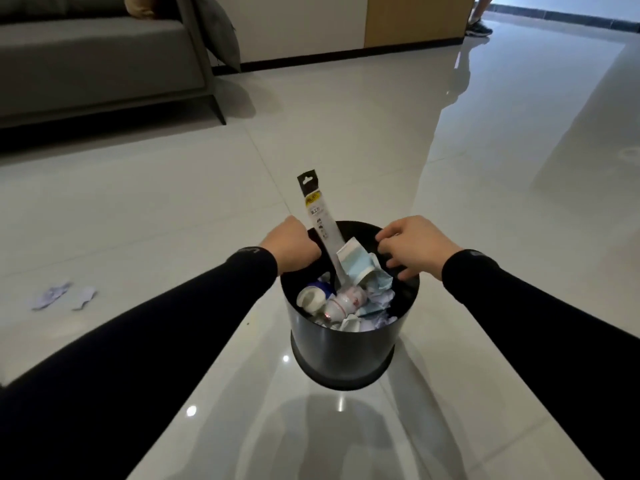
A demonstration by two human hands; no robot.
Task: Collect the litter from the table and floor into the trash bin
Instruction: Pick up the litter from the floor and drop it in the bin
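Step in hand: carrying the black trash bin (341,344), already loaded with crumpled paper, a face mask (356,263) and a tall packaging strip (320,220), across the floor (450,168). Left hand (292,245) has its grip closed on the bin's rim. Right hand (412,245) rests at the opposite rim, fingers loosely spread; whether it actually clamps is hard to tell. Next move likely: set the bin near the paper scraps (62,296) lying left on the floor, then pick those up.

Litter (349,299) in bin (343,351), paper scraps (62,295) left, sofa (97,57) behind
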